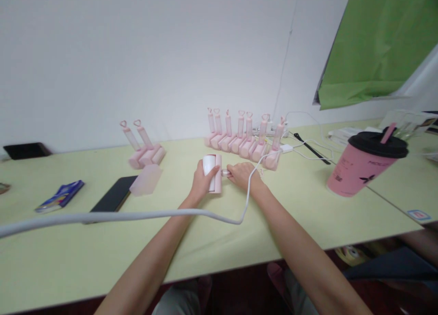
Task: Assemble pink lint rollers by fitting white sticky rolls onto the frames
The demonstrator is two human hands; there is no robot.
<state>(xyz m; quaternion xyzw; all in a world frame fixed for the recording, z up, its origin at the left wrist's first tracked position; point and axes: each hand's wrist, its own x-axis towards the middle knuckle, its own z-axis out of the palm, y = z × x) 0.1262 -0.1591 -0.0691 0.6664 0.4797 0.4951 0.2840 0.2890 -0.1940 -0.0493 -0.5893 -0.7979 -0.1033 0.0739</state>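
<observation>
In front of me, above the table, is a lint roller with a white roll and a pale pink cover [218,180]. My left hand [199,182] is wrapped round its head, with the thumb over the white roll. My right hand [243,174] has its fingers closed round the clear handle, which they mostly hide. Just behind stands a row of several matching pink lint rollers [246,148], their heart-tipped handles pointing up. Two more lint rollers [150,154] are to the left. A translucent pink plastic piece [146,180] lies near those two.
A white cable [150,214] crosses the view before my arms. On the left are a dark flat phone-like object [114,195], a blue packet [59,197] and a black device [26,151]. A pink cup [359,169] stands right, near a black strap [311,149] and thin white cords.
</observation>
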